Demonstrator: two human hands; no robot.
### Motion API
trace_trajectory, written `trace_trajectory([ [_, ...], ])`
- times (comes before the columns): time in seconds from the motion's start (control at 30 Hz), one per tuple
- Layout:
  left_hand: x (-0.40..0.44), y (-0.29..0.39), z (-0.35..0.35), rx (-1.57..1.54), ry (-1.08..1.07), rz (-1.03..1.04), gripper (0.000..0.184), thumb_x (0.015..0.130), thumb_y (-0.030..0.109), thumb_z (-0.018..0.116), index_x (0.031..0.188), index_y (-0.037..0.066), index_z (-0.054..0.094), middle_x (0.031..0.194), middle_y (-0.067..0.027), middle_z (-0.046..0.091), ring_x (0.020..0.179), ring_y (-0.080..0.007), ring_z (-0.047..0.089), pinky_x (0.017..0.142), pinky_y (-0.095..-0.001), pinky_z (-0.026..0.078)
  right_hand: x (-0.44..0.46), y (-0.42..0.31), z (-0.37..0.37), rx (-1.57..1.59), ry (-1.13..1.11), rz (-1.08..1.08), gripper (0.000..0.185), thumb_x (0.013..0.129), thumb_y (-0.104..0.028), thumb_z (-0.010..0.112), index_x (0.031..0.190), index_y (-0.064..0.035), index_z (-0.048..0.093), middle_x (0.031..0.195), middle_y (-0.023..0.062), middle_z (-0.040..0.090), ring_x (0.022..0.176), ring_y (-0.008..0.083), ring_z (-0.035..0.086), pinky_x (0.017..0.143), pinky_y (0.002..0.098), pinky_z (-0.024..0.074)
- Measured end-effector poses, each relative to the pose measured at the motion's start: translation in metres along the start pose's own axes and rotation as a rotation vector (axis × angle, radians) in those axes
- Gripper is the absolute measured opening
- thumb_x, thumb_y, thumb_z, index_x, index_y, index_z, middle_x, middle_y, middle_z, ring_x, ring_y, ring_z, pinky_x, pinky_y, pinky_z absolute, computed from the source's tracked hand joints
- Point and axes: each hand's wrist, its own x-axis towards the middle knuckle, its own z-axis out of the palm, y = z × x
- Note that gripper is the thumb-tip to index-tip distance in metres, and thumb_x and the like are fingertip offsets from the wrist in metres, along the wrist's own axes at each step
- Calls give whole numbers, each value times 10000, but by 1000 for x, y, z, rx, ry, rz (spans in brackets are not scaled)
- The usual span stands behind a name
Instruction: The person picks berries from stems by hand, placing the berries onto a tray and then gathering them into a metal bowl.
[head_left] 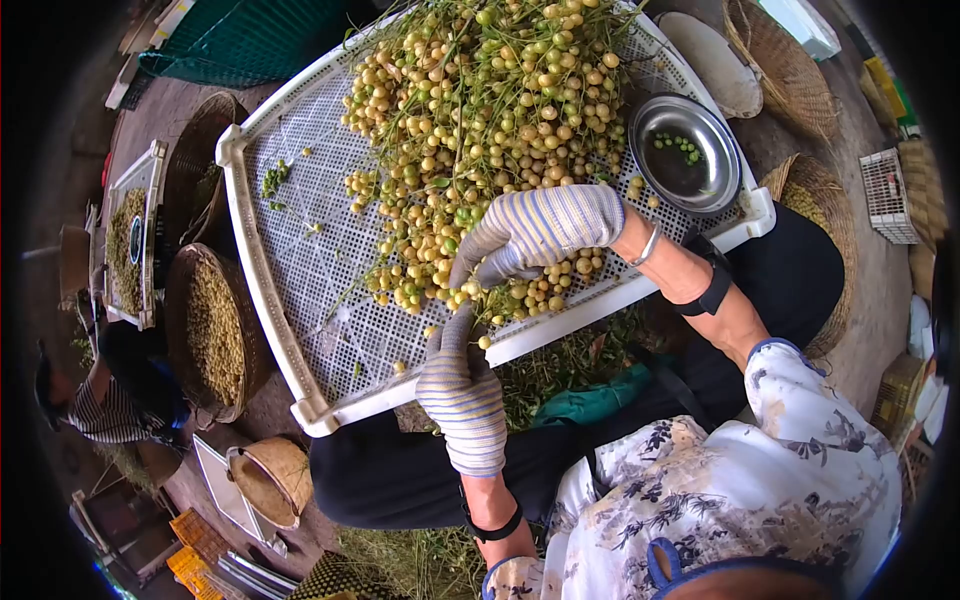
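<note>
A large heap of small round yellow-green fruits (500, 110) on thin stems lies on a white perforated tray (310, 260) across the lap. My right hand (545, 230), in a striped glove with grey fingertips, curls over the near part of the heap, its thumb and fingers pinched at a fruit sprig (470, 292). Just below, my left hand (458, 400), gloved the same way, comes up over the tray's near edge. Its thumb and fingertips close at the same sprig. The exact contact of the fingertips is partly hidden.
A metal bowl (685, 155) with a few green fruits sits at the tray's right corner. Loose fruits and a green bunch (275, 180) lie on the tray's left. Baskets of fruit (215, 335) stand around. Another person (110, 400) works at a similar tray on the far left.
</note>
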Motion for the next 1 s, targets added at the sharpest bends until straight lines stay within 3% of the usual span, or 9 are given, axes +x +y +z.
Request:
trace_trajectory([
  [0.13, -3, -10, 1, 46, 44, 36, 385, 776, -99, 577, 1104, 88, 655, 912, -171, 684, 849, -335, 671, 793, -402, 529, 7, 25, 9, 103, -57, -8, 223, 899, -230, 651, 1098, -136, 681, 640, 0, 595, 530, 66, 498, 502, 240, 423],
  [0.37, -2, -15, 3, 124, 35, 82, 371, 770, -123, 559, 1084, 53, 653, 936, -155, 670, 862, -297, 662, 777, -377, 528, 2, 26, 20, 239, 27, -67, 447, 846, -229, 711, 1281, -207, 610, 889, 10, 712, 571, 71, 532, 552, 253, 475],
  [0.47, 0, -13, 3, 130, 19, 83, 374, 768, -132, 542, 1085, 34, 648, 953, -148, 665, 868, -282, 660, 775, -360, 528, 10, 32, 24, 145, 113, -267, 350, 848, -281, 710, 1173, -158, 669, 808, 14, 690, 553, 68, 510, 524, 240, 441],
  [0.53, 1, -13, 2, 154, 15, 71, 368, 777, -128, 546, 1091, 33, 647, 955, -144, 671, 860, -274, 662, 766, -356, 530, 7, 29, 26, 283, 94, -161, 303, 840, -309, 714, 1091, -138, 704, 753, 0, 667, 567, 59, 484, 513, 227, 405],
  [0.6, 2, -14, 0, 192, 10, 52, 346, 803, -119, 551, 1103, 28, 643, 967, -133, 682, 852, -245, 665, 750, -346, 533, 10, 37, 30, 230, 178, -282, 301, 840, -324, 713, 1064, -122, 711, 728, -1, 650, 567, 54, 493, 511, 222, 404],
  [0.73, -5, -31, 8, -140, 34, -126, 246, 896, -47, 561, 1124, 14, 630, 983, -80, 687, 815, -139, 629, 704, -284, 521, -4, 35, 22, 588, 156, -158, 372, 850, -352, 702, 1090, -69, 677, 714, 5, 624, 583, 46, 520, 521, 210, 414],
  [0.83, -4, -25, 1, -364, 1, -351, 218, 932, 0, 566, 1142, 11, 625, 990, -60, 681, 796, -89, 594, 689, -242, 504, -12, 47, 19, 796, 348, -327, 481, 847, -395, 698, 1154, -34, 616, 751, 13, 618, 619, 50, 546, 564, 194, 430],
  [0.97, -4, -29, 3, -382, -13, -364, 224, 936, 5, 565, 1152, 11, 623, 996, -71, 683, 789, -80, 586, 692, -223, 495, -7, 50, 36, 406, 464, -373, 521, 816, -382, 740, 1180, -41, 591, 783, 25, 609, 630, 81, 548, 613, 223, 453],
  [1.0, -4, -29, 4, -376, -18, -360, 224, 936, 3, 563, 1152, 10, 623, 1004, -76, 684, 794, -80, 588, 694, -222, 495, -10, 46, 37, 116, 485, -262, 517, 799, -326, 758, 1222, -80, 590, 783, 23, 613, 733, 113, 582, 737, 272, 485],
])
